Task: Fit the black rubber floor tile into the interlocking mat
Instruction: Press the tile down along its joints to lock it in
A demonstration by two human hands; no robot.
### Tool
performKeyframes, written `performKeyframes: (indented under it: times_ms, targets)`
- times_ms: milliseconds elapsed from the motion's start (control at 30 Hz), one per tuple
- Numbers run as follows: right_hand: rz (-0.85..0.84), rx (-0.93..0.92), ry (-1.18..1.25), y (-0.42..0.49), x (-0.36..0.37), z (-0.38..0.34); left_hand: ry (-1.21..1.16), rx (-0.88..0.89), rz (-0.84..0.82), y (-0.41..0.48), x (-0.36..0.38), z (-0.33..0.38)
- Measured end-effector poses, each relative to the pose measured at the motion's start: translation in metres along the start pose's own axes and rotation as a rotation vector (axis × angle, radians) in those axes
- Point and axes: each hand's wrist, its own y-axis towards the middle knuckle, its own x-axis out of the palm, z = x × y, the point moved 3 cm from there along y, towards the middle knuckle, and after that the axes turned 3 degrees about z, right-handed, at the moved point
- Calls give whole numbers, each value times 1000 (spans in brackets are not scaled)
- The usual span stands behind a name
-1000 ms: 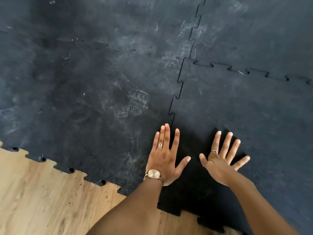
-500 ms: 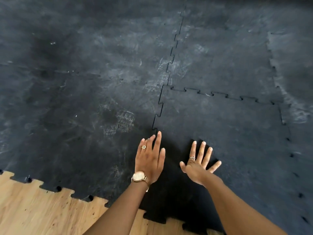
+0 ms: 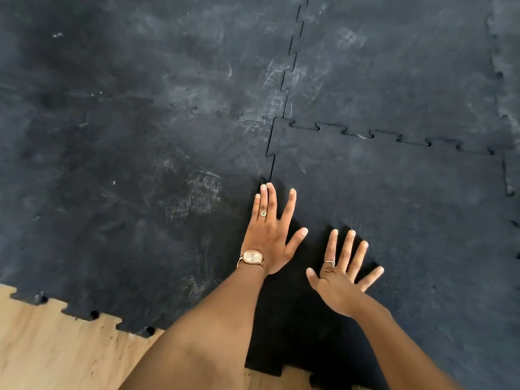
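The black rubber floor tile (image 3: 394,206) lies at the right of the interlocking mat (image 3: 140,164), its toothed left and far edges meeting the neighbouring tiles. My left hand (image 3: 268,235) lies flat with fingers spread on the seam between the tile and the mat, its fingertips at the seam's visible lower end. My right hand (image 3: 342,273) rests palm down on the tile itself, to the right and nearer to me. Both hands hold nothing. The seam under my left hand and arm is hidden.
Wooden floor (image 3: 56,347) shows at the lower left beyond the mat's toothed near edge. More joined tiles stretch away to the far side and the right (image 3: 394,66). A wristwatch (image 3: 251,258) sits on my left wrist.
My left hand has spread its fingers again and lies flat on the seam. My right hand stays flat on the tile beside it. The camera view has shifted slightly.
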Motion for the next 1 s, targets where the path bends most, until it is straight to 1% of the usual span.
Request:
performKeyframes:
  times_ms: [167,267,333,400,433,567,633,900,1000]
  targets:
    - [-24,36,-8,-2,-4,-4,-2,5,-40,1,-2,-1]
    - [-11,33,1,-6,-6,-6,-16,-9,-51,-1,-5,-1]
    - [1,29,16,-10,-8,-8,-43,-56,-18,5,-13,-1]
    - [0,27,23,-9,-7,-8,-52,-103,70,19,-23,-4]
    - [-2,26,24,-8,-7,-7,-51,-93,104,29,-24,-6]
    - [-1,25,8,-1,-4,-2,41,-24,32,47,-9,-12]
    - [-38,33,14,1,-4,-3,76,-15,-8,47,-4,-13]
    - [-61,19,12,2,-5,0,70,-25,-24,47,-4,-13]
    - [-25,5,25,1,-4,1,81,-34,-53,49,-12,-11]
